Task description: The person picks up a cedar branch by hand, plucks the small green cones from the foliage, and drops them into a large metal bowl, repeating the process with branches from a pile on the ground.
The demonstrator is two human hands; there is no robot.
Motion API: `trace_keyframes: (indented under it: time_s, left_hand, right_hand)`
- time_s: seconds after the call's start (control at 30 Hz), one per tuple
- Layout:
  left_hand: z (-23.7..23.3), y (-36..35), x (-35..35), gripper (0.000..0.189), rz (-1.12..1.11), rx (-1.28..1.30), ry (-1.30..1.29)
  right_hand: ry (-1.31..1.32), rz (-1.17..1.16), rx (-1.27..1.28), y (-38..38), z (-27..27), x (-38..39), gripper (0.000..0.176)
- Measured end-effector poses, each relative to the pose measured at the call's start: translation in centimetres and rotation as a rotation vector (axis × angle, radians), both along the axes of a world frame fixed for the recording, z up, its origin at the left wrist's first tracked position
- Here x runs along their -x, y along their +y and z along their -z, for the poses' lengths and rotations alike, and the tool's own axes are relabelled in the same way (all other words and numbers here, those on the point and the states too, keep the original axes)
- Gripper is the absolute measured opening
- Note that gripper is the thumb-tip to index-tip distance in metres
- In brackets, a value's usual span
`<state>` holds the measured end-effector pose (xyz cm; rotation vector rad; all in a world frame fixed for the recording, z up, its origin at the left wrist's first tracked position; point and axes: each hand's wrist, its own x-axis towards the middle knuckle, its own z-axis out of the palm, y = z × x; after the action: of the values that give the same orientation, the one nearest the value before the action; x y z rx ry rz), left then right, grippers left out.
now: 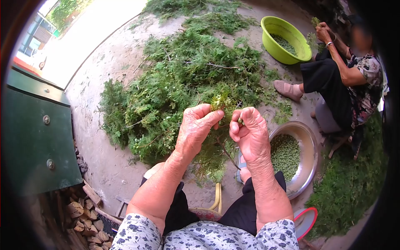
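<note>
My left hand (195,127) is closed in a pinch on a green sprig (220,101), with its yellowish tip above the fingers. My right hand (251,133) is just to the right, fingers curled round a small green berry (240,121). A gap separates the two hands. Beneath them hangs green foliage with a thin brown stem (227,152). Beside my right forearm stands a metal basin (308,166) holding many pale green berries (285,157).
A large heap of green branches (179,79) covers the ground ahead. At the upper right, a seated person (350,75) holds a sprig near a lime-green tub (306,53). A dark green panel (33,137) and chopped wood (85,221) are at left.
</note>
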<state>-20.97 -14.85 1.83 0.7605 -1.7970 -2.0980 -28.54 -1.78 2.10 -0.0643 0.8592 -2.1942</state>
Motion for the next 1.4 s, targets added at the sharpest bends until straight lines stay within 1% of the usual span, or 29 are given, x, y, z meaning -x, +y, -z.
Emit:
trace_keyframes:
  time_s: [0.07, 0.1, 0.17, 0.2, 0.23, 0.3, 0.33, 0.37, 0.4, 0.47, 0.5, 0.57, 0.63, 0.7, 0.73, 0.8, 0.93, 1.03, 1.1, 1.13, 1.2, 1.23, 1.3, 1.37, 1.4]
  left_hand:
    - [0.1, 0.0, 0.0, 0.027, 0.032, 0.060, -0.028]
    - [0.0, 0.1, 0.1, 0.027, 0.034, 0.060, -0.028]
    - [-0.6, 0.5, 0.2, 0.029, 0.033, 0.099, -0.027]
    - [-0.6, 0.6, 0.2, 0.029, 0.035, 0.098, -0.027]
    - [-0.6, 0.6, 0.1, 0.028, 0.049, 0.145, -0.047]
    - [-0.8, 0.6, 0.1, 0.028, 0.065, 0.191, -0.066]
    - [-1.1, 0.6, 0.0, 0.027, 0.085, 0.221, -0.099]
    - [-1.4, 0.7, 0.0, 0.026, 0.104, 0.251, -0.133]
    - [-1.7, 0.8, -0.1, 0.026, 0.105, 0.251, -0.133]
    - [-2.1, 0.9, -0.3, 0.023, 0.125, 0.153, -0.099]
    - [-2.1, 1.0, -0.2, 0.023, 0.126, 0.153, -0.099]
    - [-2.0, 1.1, -0.1, 0.022, 0.120, 0.065, -0.069]
    - [-2.5, 1.3, -0.1, 0.021, 0.125, 0.057, -0.064]
    - [-2.5, 1.3, -0.1, 0.021, 0.132, 0.049, -0.060]
    - [-2.2, 1.2, -0.1, 0.020, 0.134, 0.045, -0.065]
    - [-2.0, 1.2, -0.1, 0.020, 0.137, 0.042, -0.071]
    - [-2.2, 1.6, 0.0, 0.020, 0.132, 0.002, -0.035]
    - [-2.0, 1.6, 0.0, 0.020, 0.146, 0.029, -0.058]
    - [-2.0, 1.8, 0.1, 0.020, 0.160, 0.051, -0.077]
    - [-2.1, 2.1, 0.2, 0.020, 0.152, 0.044, -0.089]
    - [-2.1, 2.3, 0.3, 0.021, 0.146, 0.037, -0.100]
    - [-2.0, 2.4, 0.3, 0.022, 0.141, 0.027, -0.103]
    - [-1.8, 2.3, 0.2, 0.022, 0.135, 0.017, -0.107]
    - [-1.6, 2.1, -0.4, 0.025, 0.181, 0.112, -0.100]
    - [-2.2, 2.3, -0.3, 0.028, 0.164, 0.098, -0.102]
  right_hand:
    - [0.111, 0.071, -0.158, -0.1, 0.0, -0.2, 0.012]
    - [0.111, 0.073, -0.158, -0.3, -0.2, -0.3, 0.012]
    - [0.422, 0.183, -0.439, -0.4, -0.7, -0.5, 0.014]
    - [0.548, 0.223, -0.553, -0.5, -0.9, -0.6, 0.023]
    - [0.547, 0.225, -0.554, -0.5, -0.7, -0.6, 0.023]
    - [1.002, 0.313, -0.765, -0.7, -0.1, -0.6, 0.026]
    - [1.080, 0.347, -0.766, -0.9, -0.3, -0.6, 0.026]
    - [1.079, 0.347, -0.767, -0.8, -0.2, -0.6, 0.026]
    - [1.053, 0.341, -0.767, -0.7, -0.1, -0.5, 0.025]
    - [0.956, 0.322, -0.737, -0.6, 0.5, -0.2, 0.020]
    - [0.956, 0.323, -0.738, -0.5, 0.3, -0.3, 0.020]
    - [0.288, 0.177, -0.400, -0.5, -0.2, -0.6, 0.018]
    - [0.244, 0.186, -0.413, -0.6, -0.4, -0.7, 0.019]
    - [0.114, 0.167, -0.368, -0.6, -0.2, -0.7, 0.020]
    - [0.114, 0.166, -0.368, -0.6, -0.2, -0.8, 0.020]
    - [0.025, 0.171, -0.325, -0.7, -0.1, -1.0, 0.020]
    - [0.046, 0.204, -0.345, -0.6, 0.4, -1.1, 0.020]
    - [-0.009, 0.212, -0.344, -0.8, 0.5, -1.3, 0.021]
    - [0.093, 0.270, -0.505, -0.9, 0.2, -1.4, 0.019]
    - [0.092, 0.272, -0.506, -0.8, 0.2, -1.4, 0.019]
    - [0.007, 0.286, -0.472, -0.9, 0.3, -1.3, 0.017]
    - [0.006, 0.287, -0.472, -0.8, 0.4, -1.2, 0.017]
    - [-0.207, 0.282, -0.371, -0.7, 0.8, -1.0, 0.017]
    - [-0.131, 0.377, -0.402, 0.1, 1.6, 1.0, 0.019]
    - [-0.046, 0.342, -0.357, 0.5, 1.6, 1.6, 0.020]
